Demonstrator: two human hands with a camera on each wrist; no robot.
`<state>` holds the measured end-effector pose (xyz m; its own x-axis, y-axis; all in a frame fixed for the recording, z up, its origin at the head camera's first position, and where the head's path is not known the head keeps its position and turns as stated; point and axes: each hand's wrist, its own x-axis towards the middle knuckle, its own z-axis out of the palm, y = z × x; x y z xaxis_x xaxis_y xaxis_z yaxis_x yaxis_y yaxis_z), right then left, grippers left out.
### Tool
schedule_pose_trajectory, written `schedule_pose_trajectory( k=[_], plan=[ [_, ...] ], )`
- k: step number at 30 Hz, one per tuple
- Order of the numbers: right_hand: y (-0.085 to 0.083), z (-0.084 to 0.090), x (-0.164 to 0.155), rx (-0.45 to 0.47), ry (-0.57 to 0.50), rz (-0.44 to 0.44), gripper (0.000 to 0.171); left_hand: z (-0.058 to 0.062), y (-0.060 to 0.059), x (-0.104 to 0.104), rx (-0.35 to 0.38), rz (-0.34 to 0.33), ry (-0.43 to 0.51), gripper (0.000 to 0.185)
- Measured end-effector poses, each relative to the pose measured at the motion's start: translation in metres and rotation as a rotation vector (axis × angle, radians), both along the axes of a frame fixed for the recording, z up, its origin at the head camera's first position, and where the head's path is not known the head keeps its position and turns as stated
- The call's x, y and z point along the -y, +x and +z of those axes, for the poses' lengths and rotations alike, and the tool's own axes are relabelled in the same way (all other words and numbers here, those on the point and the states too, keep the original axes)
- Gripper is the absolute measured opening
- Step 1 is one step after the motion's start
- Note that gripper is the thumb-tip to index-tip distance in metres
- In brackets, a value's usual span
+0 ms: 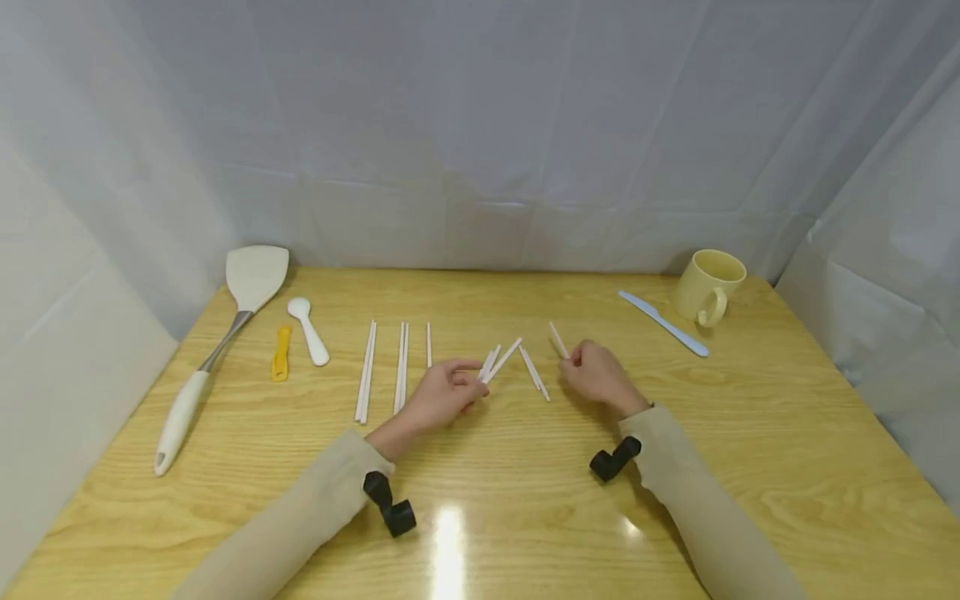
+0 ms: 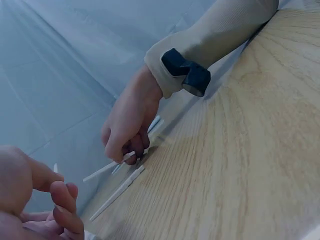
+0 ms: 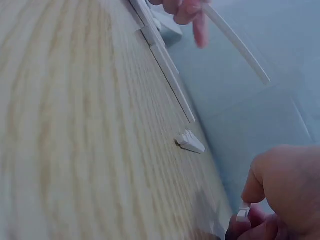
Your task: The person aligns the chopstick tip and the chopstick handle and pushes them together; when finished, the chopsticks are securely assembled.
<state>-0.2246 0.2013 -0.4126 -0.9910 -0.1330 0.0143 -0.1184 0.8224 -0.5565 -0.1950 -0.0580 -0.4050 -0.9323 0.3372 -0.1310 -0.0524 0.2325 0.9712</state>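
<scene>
Chopsticks [image 1: 501,362] pinched in the left hand [image 1: 442,393] and 1 chopstick [image 1: 558,340] nipped by the right hand [image 1: 597,375], mid-frame, could slip from such light fingertip grips onto the table [image 1: 525,500].

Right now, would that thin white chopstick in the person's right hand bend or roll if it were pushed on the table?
The thin white chopstick pinched in the right hand stays straight, so it is probably stiff. It looks slender, so likely light. In the right wrist view its end looks squarish, so it may roll little on the glossy wooden table, though it could slide.
</scene>
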Motion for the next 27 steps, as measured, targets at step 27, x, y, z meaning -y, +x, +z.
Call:
schedule_pose_trajectory(
  k=[27],
  plan=[
    [0.011, 0.030, 0.016, 0.108, -0.579, 0.330, 0.021, -0.017, 0.030, -0.018, -0.300, -0.277, -0.141, 0.007]
  ],
)
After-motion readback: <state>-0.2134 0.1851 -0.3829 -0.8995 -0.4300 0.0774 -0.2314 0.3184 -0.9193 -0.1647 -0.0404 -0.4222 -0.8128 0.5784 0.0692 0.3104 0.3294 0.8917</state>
